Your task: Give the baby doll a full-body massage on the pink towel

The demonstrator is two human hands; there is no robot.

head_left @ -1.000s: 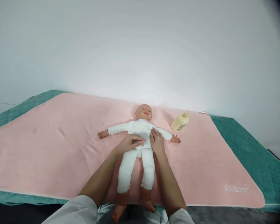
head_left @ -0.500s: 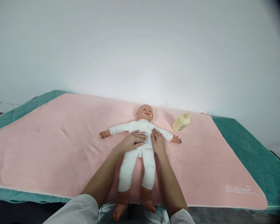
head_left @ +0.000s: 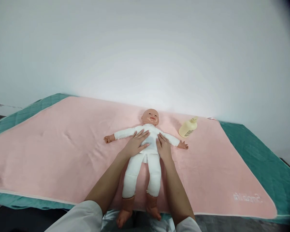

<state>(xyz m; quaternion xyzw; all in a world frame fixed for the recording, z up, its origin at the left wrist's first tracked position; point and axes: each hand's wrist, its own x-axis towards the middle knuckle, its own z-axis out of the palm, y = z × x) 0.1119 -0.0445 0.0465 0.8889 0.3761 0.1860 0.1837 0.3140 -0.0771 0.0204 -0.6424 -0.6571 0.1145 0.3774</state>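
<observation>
The left hand point(head_left: 134, 145) spreads over the bald, white-clothed baby doll point(head_left: 152, 141); the right hand point(head_left: 164, 149) lies flattened along its side, thumb hard to make out.

My left hand point(head_left: 136, 145) and right hand point(head_left: 163, 149) hide the flanks of the doll point(head_left: 151, 138); palms not visible. Sleeves point(head_left: 81, 216) cropped at bottom edge. Print point(head_left: 188, 133) on the bottle point(head_left: 185, 128) too small to read, lettering point(head_left: 247, 197) on the pink mat point(head_left: 62, 161) blurred. Green cover point(head_left: 261, 153) mostly hidden under the mat, cropped left and right.
</observation>
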